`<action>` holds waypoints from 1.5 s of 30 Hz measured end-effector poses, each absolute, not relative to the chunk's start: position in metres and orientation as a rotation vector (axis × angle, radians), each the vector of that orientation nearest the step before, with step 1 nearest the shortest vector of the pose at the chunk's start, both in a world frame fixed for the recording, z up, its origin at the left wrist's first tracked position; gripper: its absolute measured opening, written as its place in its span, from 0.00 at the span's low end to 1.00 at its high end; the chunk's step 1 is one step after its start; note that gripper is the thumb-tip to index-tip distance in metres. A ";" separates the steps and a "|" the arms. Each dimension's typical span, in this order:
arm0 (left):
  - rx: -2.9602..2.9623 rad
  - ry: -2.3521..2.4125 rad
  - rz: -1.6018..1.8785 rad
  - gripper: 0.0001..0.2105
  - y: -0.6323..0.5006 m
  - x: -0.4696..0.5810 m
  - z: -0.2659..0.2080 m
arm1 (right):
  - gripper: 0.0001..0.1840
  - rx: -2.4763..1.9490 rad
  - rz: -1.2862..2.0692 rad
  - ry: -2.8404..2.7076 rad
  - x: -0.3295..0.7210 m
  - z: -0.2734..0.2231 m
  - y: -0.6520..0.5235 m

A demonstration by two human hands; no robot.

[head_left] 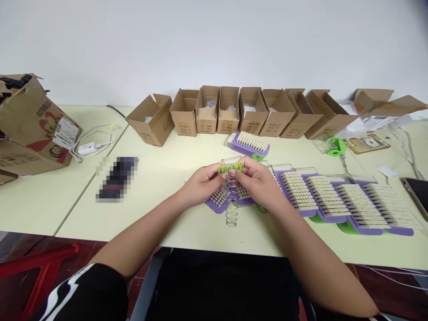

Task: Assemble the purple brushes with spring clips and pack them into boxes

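- Green piece (pixel 230 167), centre of frame, raised in front of the brushes; I see both hands on it.
- Left hand (pixel 204 183): thumb and fingers pinching the piece's left end, narrow grip.
- Right hand (pixel 257 178): same pinch, right end. Right fingertips also close by the coils; from my feed I can't tell if they touch.
- Wire coils (pixel 231 187) run down from the piece toward lower centre; one spring or several, I can't tell.
- Purple brushes (pixel 299 191), cream bristles up, from just behind my hands out to lower right, overlapping.
- Lone purple brush (pixel 252 141) above the hands, bristles up.
- Open cardboard boxes (pixel 206 120), row along upper centre to upper right; I make out clear plastic inside some.
- Big carton (pixel 30 129), upper left, white cable (pixel 100 145) beside it.
- Blurred dark item (pixel 117 179), left of centre, can't identify.
- Right side: green-and-clear part (pixel 336 147), dark-screened device (pixel 416 194) at the edge.
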State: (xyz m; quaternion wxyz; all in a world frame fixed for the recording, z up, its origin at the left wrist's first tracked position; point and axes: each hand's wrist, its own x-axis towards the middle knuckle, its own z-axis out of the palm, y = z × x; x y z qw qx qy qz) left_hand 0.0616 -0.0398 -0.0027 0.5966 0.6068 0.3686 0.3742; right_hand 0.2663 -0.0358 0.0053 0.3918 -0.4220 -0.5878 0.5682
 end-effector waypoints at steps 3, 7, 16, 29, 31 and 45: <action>1.429 0.894 0.906 0.16 -0.041 0.064 -0.006 | 0.15 -1.053 1.452 -1.513 0.267 0.008 -0.036; 1.422 0.906 0.939 0.16 -0.041 0.066 -0.008 | 0.14 -1.004 1.480 -1.544 0.268 0.010 -0.034; 1.452 1.002 0.959 0.14 -0.043 0.067 -0.010 | 0.14 -0.985 1.543 -1.499 0.267 0.006 -0.036; 1.480 0.974 0.874 0.13 -0.044 0.061 -0.008 | 0.16 -1.099 1.407 -1.709 0.288 0.022 -0.037; 1.480 0.966 0.866 0.15 -0.044 0.061 -0.007 | 0.16 -1.091 1.426 -1.674 0.286 0.021 -0.036; 1.520 0.874 0.715 0.18 -0.035 0.049 0.001 | 0.16 -1.051 1.283 -1.618 0.280 0.016 -0.035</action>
